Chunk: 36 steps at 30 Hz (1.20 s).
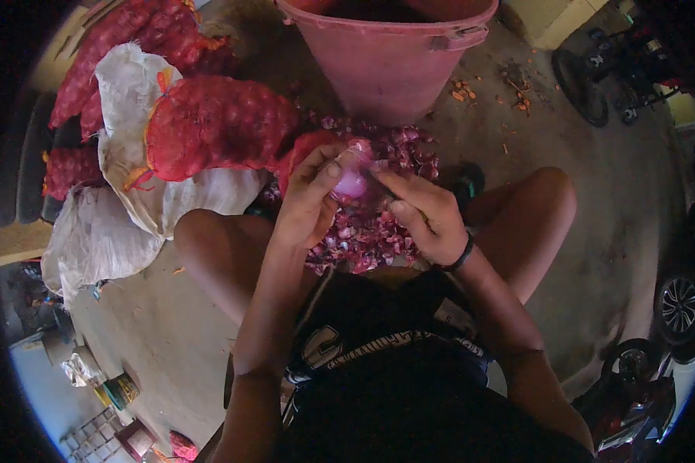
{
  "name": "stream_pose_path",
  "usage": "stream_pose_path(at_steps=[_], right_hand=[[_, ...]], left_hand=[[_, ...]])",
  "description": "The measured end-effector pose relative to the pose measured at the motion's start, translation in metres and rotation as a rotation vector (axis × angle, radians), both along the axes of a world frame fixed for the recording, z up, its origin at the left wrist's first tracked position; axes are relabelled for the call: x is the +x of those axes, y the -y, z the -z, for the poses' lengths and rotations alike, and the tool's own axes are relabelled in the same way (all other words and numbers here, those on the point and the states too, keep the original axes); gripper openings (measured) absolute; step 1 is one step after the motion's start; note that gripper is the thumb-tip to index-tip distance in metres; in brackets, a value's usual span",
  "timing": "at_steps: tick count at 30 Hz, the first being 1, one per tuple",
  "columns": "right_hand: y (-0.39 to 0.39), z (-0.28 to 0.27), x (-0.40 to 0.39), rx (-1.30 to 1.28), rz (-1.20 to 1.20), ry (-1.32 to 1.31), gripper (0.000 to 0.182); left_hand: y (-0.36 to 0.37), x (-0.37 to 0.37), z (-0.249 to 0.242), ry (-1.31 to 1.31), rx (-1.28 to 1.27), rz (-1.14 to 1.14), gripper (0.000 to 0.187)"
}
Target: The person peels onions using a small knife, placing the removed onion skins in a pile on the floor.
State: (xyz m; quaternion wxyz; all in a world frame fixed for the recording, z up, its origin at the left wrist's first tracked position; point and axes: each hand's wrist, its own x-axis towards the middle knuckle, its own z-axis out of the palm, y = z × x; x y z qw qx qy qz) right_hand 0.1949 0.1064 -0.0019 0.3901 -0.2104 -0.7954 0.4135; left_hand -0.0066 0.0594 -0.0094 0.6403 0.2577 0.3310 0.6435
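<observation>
A partly peeled red onion (351, 184), its side pale purple and shiny, is held up over the pile of skins in my left hand (313, 193). The fingers and thumb of that hand are closed round it. From the other side my right hand (432, 220) comes close to the onion, its fingers curled and its index finger pointing at it. A thin dark edge shows by that fingertip, but what the hand grips is mostly hidden. Loose red onion skins (371, 239) lie heaped below both hands, between my legs.
A large pink tub (386, 65) stands just ahead. To the left, a full red mesh sack of onions (220, 127) rests on white woven sacks (104, 231), with more mesh sacks (143, 35) behind. Orange scraps (463, 91) dot the floor. Wheeled vehicles (633, 363) stand at the right.
</observation>
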Motion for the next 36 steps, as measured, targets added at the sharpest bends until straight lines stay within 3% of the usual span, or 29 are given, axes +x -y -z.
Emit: stream_pose_path(at_steps=[1,4,7,11,16,19,28,30,33,36], right_hand=[[-0.001,0.003,-0.001,0.010,0.009,-0.093,0.043],[0.002,0.000,0.009,-0.347,-0.010,0.038,0.044],[0.004,0.005,-0.001,0.032,-0.002,-0.030,0.046],[0.007,0.004,-0.008,0.037,0.020,0.005,0.048],[0.006,-0.017,0.002,-0.107,-0.026,0.245,0.046],[0.003,-0.003,-0.001,-0.104,-0.028,-0.005,0.042],[0.008,0.006,0.005,-0.775,0.020,-0.207,0.043],[0.007,0.008,0.004,-0.786,0.015,-0.223,0.045],[0.003,0.011,0.004,-0.436,0.116,-0.091,0.047],[0.004,0.006,0.004,-0.143,0.061,0.019,0.049]], left_hand=[[0.000,0.001,0.000,-0.007,-0.004,-0.012,0.038],[0.001,-0.003,0.002,0.000,0.015,0.036,0.039],[0.000,0.001,-0.003,0.007,-0.021,-0.004,0.040],[0.000,0.000,-0.003,0.017,-0.036,0.007,0.037],[-0.001,0.000,-0.001,-0.016,-0.018,-0.028,0.036],[-0.001,0.000,0.002,-0.016,-0.014,-0.024,0.038],[-0.002,0.001,-0.002,-0.036,0.060,0.050,0.047],[0.000,0.002,0.000,-0.042,0.056,0.047,0.048],[-0.001,0.001,-0.001,-0.023,0.043,0.066,0.049],[-0.001,0.004,-0.003,0.001,0.000,0.017,0.049]])
